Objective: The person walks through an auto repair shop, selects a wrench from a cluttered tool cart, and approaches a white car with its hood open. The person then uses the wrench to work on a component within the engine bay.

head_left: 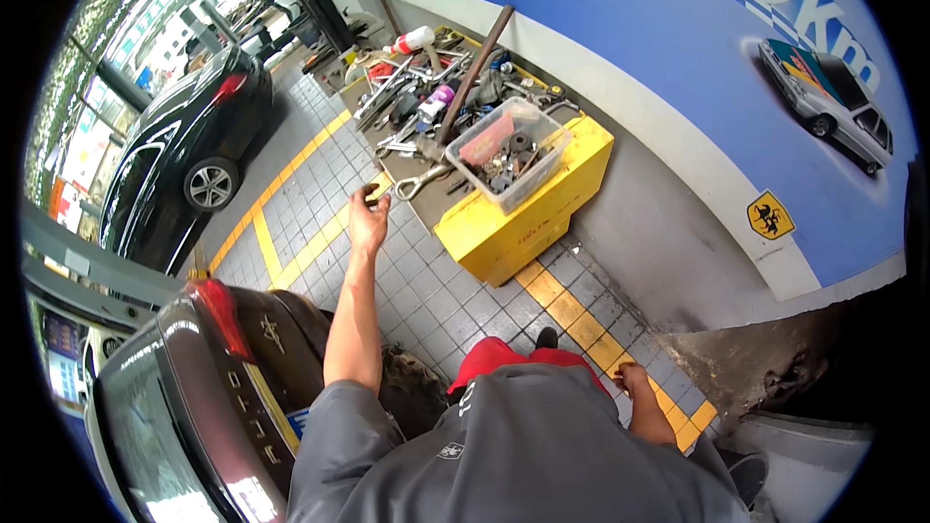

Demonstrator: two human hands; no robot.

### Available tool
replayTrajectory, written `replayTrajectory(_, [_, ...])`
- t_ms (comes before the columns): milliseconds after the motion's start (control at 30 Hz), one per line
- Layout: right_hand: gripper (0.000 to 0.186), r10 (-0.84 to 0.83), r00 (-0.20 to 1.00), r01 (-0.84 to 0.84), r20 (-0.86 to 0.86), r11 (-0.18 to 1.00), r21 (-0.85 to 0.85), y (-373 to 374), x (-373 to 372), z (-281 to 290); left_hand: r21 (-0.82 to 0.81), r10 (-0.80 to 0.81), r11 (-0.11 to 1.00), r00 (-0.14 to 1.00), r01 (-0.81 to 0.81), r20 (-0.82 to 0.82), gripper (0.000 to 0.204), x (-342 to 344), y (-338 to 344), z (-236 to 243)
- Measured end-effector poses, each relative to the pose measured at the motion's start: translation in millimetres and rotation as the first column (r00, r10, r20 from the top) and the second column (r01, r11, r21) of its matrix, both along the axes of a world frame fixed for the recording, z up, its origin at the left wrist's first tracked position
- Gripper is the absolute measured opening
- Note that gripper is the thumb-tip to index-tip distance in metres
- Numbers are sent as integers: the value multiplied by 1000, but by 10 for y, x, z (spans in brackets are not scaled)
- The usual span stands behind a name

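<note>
My left hand (pixel 368 220) is stretched forward, its fingers loosely bent and apart with nothing visible in them. Just right of it, a ring-ended metal tool (pixel 420 180) lies at the near edge of a cluttered workbench (pixel 412 208); a gap of floor shows between hand and tool. On the bench's yellow near end (pixel 528 232) stands a clear plastic bin (pixel 513 196) of small metal parts and a pink piece. Low at my right side, my right hand (pixel 635 380) has its fingers curled in. Whatever it may hold is hidden.
Wrenches (pixel 386 97), a long rusty bar (pixel 475 75) and a white-and-red bottle (pixel 415 40) crowd the bench. A brown car (pixel 262 349) stands close on my left, a black car (pixel 184 150) farther off. A blue-and-white wall (pixel 668 48) runs behind the bench.
</note>
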State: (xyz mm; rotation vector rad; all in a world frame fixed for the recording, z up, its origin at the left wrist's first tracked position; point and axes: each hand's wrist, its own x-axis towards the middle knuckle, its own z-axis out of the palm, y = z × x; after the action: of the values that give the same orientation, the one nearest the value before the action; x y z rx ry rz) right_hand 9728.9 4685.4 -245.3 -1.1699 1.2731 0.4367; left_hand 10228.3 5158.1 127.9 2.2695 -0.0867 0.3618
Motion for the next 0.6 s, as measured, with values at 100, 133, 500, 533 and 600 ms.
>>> replayTrajectory(100, [22, -78, 983, 84, 167, 996, -34, 99, 717, 434, 105, -27, 994, 1000, 26, 6, 43, 851, -66, 110])
replayTrajectory(133, [23, -71, 982, 80, 178, 996, -41, 103, 902, 540, 161, -33, 986, 999, 31, 6, 43, 1125, -143, 126])
replayTrajectory(500, [20, -453, 890, 444, -45, 886, -137, 788, -38, 210, 484, -360, 745, 888, 458, -285, 82, 3167, -462, -106])
replayTrajectory(533, [21, -455, 879, 447, -146, 890, -87, 963, -215, 143, 481, -386, 736, 879, 476, -280, 87, 3270, -442, -183])
replayTrajectory(600, [21, -501, 829, 512, -249, 859, -23, 1359, -300, 324, 508, -412, 697, 863, 506, -293, 89, 3449, -449, -148])
